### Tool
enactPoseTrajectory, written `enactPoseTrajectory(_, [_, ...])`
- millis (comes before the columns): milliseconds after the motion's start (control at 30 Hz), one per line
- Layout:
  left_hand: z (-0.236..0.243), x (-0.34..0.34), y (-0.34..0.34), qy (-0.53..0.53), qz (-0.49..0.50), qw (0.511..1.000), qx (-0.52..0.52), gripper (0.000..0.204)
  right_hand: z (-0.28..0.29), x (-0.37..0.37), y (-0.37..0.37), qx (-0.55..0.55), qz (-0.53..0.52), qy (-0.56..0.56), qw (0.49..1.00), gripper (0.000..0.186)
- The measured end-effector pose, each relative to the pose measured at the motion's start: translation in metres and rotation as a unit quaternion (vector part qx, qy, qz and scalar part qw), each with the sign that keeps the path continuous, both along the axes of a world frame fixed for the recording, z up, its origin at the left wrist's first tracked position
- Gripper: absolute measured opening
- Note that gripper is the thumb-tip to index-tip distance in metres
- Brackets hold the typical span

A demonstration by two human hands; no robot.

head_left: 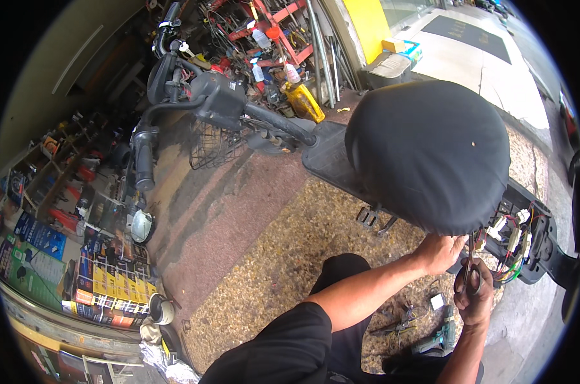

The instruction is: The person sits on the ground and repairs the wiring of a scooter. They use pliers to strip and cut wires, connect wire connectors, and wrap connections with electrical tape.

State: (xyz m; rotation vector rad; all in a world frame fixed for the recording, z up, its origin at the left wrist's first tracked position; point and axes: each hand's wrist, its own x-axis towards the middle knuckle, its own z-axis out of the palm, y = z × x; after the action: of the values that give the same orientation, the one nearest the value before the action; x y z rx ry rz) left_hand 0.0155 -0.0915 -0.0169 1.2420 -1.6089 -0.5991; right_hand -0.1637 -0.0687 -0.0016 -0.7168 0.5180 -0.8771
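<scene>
Black covering, smooth and rounded, makes up the seat (427, 153), which sits on the bike (328, 148) right of centre and hides part of its frame. Just beyond the seat's lower right edge, the rear of the bike lies open, with wires (518, 265) in red, green, yellow and other colours and several white connectors (513, 240) showing there.

The right hand (474, 296) is closed around the scissors (468, 267), their loops at its fingers and their narrow end pointing up toward the seat's lower edge. The left hand (441, 253) reaches in from the left, bent at the wrist, its fingertips close together under that same edge, near the tip of the scissors; whether they pinch anything cannot be told, as the spot is small and partly covered. The wires and connectors are just to the right of both hands.

On the speckled ground (264, 269) below the hands lie a green drill (438, 338), a small white block (437, 301) and some dark tools (395, 329). A pedal (367, 217) sticks out below the seat. Toward the upper left are the bike's handlebar (144, 157) and a wire basket (214, 146). Behind them stands a cluttered red rack (296, 48), with a yellow jug (304, 102) near its foot. Stacked boxes (110, 281) fill the lower left.
</scene>
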Motion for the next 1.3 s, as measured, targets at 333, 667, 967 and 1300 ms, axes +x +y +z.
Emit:
enactPoseTrajectory(333, [0.008,0.002,0.004,0.101,-0.044,0.992,0.062,0.024,-0.004,0.002,0.006,0.003,-0.036,0.075,0.997,0.03])
enactPoseTrajectory(667, [0.042,0.122,0.051,0.22,0.134,0.949,0.184,0.009,0.002,-0.003,0.01,0.001,-0.045,0.112,0.993,0.026])
enactPoseTrajectory(967, [0.067,0.163,0.108,0.252,0.205,0.936,0.137,0.014,-0.002,-0.012,0.007,-0.02,-0.022,0.163,0.986,0.035])
enactPoseTrajectory(1300, [0.033,0.004,0.013,-0.025,0.018,0.995,0.099,0.026,0.015,-0.007,0.005,-0.029,0.006,0.171,0.985,0.031])
